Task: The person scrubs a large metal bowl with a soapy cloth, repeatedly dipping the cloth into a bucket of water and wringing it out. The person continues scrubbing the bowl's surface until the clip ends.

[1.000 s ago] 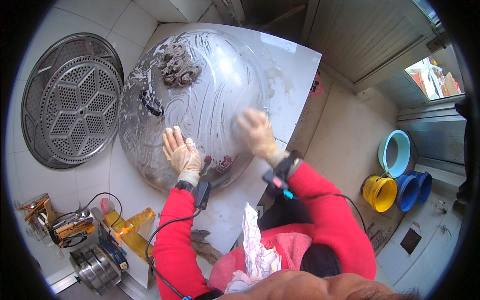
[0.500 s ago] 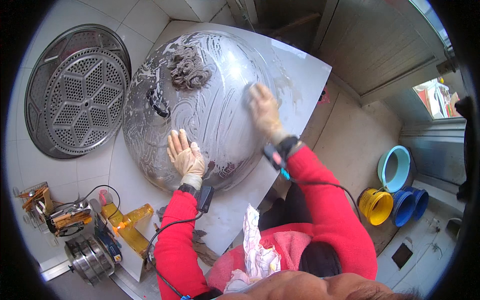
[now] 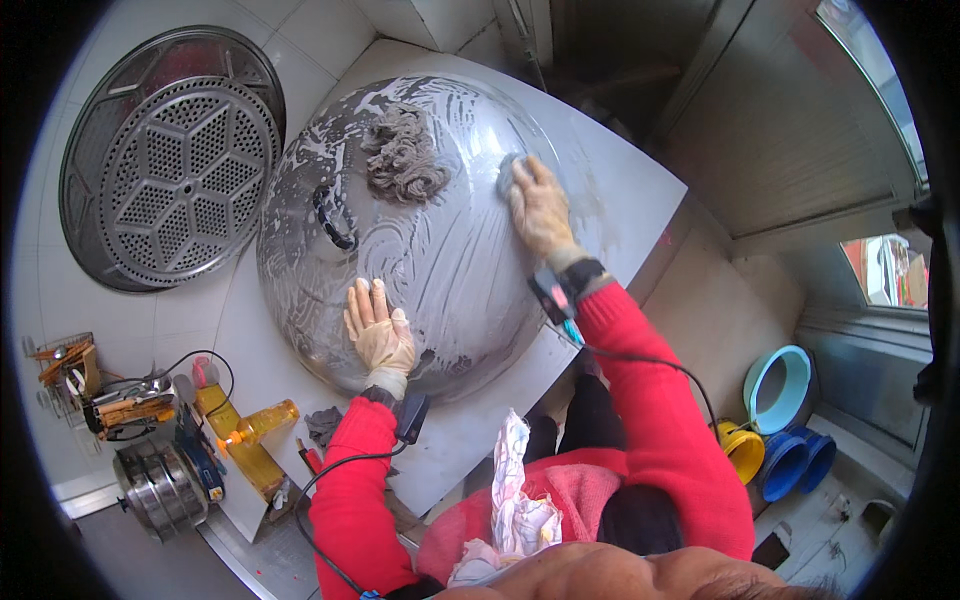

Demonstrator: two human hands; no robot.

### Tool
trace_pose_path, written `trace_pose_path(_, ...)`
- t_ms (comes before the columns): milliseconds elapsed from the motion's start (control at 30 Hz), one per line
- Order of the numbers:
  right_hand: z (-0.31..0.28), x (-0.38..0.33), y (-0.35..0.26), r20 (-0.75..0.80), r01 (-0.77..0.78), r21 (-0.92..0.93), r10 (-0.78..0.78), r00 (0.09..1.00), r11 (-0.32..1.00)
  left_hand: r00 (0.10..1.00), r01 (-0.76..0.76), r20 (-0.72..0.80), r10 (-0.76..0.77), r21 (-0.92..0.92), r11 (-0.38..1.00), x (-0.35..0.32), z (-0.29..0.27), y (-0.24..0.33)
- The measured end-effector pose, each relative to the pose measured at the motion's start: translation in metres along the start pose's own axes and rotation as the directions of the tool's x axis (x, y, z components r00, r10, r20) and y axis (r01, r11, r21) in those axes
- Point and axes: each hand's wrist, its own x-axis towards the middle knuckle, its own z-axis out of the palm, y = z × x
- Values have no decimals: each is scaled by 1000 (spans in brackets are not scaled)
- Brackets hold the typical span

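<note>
Fingers: left hand (image 3: 378,335) flat, spread on soapy lid (image 3: 420,250); right hand (image 3: 540,205) grips scrubber (image 3: 508,172) (grey rag (image 3: 402,155) atop).

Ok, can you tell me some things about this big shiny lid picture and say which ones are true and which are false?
1. The left hand lies flat on the big metal lid. True.
2. The right hand is empty. False: it presses a small scrubbing pad on the lid.
3. A grey rag lies on top of the lid. True.
4. The lid is dry. False: soapy streaks cover it.
5. The perforated steamer tray leans to the left of the lid. True.
</note>
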Motion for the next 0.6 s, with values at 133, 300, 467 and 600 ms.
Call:
trace_pose_path(133, 9, 10, -34, 454, 64, -122, -2, 891, 990, 1000, 0, 7, 0, 6, 1000, 0, -1, 0)
trace_pose_path(300, 17, -41, -69, 588, 440, 184, -457, 667, 879, 1000, -9, 27, 8, 42, 999, 0, -1, -1)
trace_pose_path(467, 12, 7, -18, 274, 61, 91, -84, 958, 994, 999, -36, 7, 36, 45, 998, 0, -1, -2)
trace_pose_path(600, -3, -38, -11, 199, -11, -52, 21, 980, 999, 1000, -23, 10, 23, 24, 999, 1, -1, -1)
